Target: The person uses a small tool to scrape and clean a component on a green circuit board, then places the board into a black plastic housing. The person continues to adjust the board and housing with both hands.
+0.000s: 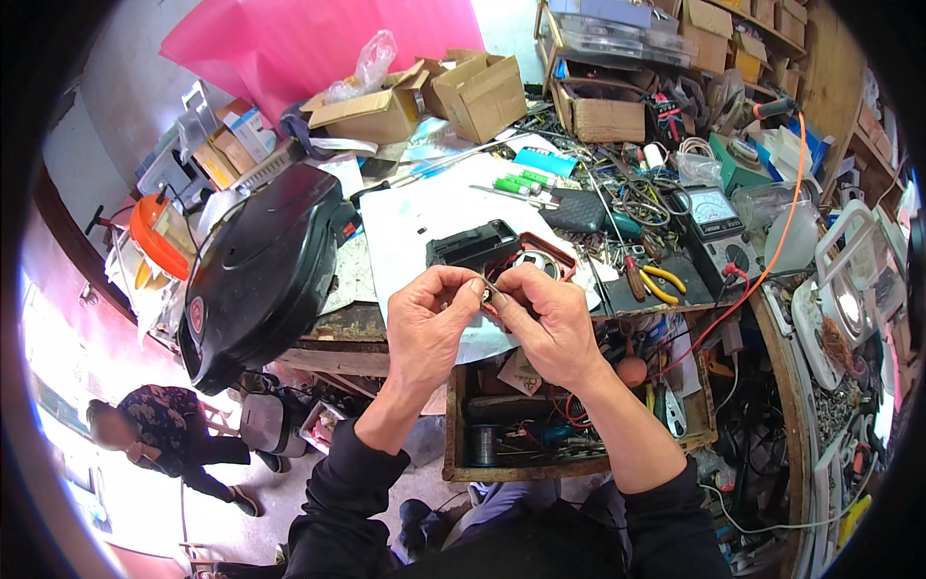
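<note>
1. My left fingers (467,295) are pinched together on a small part (488,294). It is so little, and so covered up, that I can't tell what it is.
2. My right fingers (512,314) pinch the same small part from the other side. My two thumbs are close together.
3. The small part is right in front of me, up above the near edge of the white sheet (391,217).
4. Just past my fingers, a black box (473,245) lies on the sheet. Beside it, on the right, is a red case (562,255) with something round and pale in it (my right fingers hide some of it).
5. The surface (338,331) is very messy. On the right I see yellow pliers (666,284), a screwdriver (634,278) and a meter (716,217) with a dial.
6. A big black case (265,265) leans on the left.
7. Under my arms there is an open wooden drawer (579,471) with wires and tools in it.
8. Another person (164,425) is on the far left, well away from me.
</note>
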Demonstrator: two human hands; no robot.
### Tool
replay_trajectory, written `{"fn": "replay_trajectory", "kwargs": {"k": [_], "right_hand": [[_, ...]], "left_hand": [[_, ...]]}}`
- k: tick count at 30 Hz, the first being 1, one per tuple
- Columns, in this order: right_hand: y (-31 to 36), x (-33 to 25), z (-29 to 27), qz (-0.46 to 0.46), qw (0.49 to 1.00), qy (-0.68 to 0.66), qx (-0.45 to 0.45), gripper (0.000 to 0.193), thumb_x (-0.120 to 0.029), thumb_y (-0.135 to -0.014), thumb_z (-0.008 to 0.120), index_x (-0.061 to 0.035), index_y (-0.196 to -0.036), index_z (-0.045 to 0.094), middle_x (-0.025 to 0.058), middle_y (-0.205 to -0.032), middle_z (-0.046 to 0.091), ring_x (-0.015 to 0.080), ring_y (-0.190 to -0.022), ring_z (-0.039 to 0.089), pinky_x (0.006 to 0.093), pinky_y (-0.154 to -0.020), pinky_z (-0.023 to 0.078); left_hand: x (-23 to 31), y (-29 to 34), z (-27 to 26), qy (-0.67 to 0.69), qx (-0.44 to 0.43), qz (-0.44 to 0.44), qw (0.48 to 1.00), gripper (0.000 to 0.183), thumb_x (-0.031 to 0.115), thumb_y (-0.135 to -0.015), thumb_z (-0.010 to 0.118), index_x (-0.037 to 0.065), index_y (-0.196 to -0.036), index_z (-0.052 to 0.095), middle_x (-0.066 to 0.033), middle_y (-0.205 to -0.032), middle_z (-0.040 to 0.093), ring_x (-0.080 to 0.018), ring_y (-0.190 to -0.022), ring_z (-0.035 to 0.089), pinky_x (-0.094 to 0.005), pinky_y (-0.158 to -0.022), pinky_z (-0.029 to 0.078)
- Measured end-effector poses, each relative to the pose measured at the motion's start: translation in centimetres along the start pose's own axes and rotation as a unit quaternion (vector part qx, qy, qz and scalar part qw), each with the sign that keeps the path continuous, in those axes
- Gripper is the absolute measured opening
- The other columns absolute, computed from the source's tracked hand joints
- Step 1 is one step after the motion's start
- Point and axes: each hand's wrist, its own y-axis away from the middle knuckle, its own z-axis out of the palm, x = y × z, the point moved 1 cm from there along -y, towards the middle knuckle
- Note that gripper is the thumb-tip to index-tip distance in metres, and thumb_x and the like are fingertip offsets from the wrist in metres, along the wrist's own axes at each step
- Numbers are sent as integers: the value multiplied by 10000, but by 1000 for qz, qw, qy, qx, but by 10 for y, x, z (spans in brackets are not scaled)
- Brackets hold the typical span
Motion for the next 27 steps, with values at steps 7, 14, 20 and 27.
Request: {"fn": "replay_trajectory", "kwargs": {"k": [7,14,20,27], "right_hand": [[0,-1,1,-14,999,27,8,65,-30,-902,640,16,-932,606,107,-714,631,185,-629,630,313,-581,477],[-4,-2,-8,200,949,-241,-30,90,-112,-960,621,-22,-957,612,14,-725,621,61,-602,567,206,-496,412],[-5,4,-12,236,887,-394,-52,117,-144,-963,625,-27,-963,614,28,-709,612,40,-508,497,177,-419,340],[-5,3,-11,257,883,-390,-50,109,-144,-961,627,-38,-939,615,20,-685,603,41,-485,484,179,-411,333]], "left_hand": [[-3,0,2,1,11,10,1000,97,75,-930,696,4,-995,705,30,-789,661,11,-591,453,-162,-503,316],[6,1,2,53,-28,-56,997,136,63,-962,656,-26,-1058,689,11,-838,666,-10,-676,518,-171,-575,392],[9,1,7,54,-33,-58,996,149,62,-959,656,-26,-1076,685,10,-840,669,-9,-678,518,-166,-573,382],[9,1,8,33,-8,-43,999,122,77,-949,671,-13,-1029,693,18,-812,656,-8,-652,498,-173,-558,368]]}}
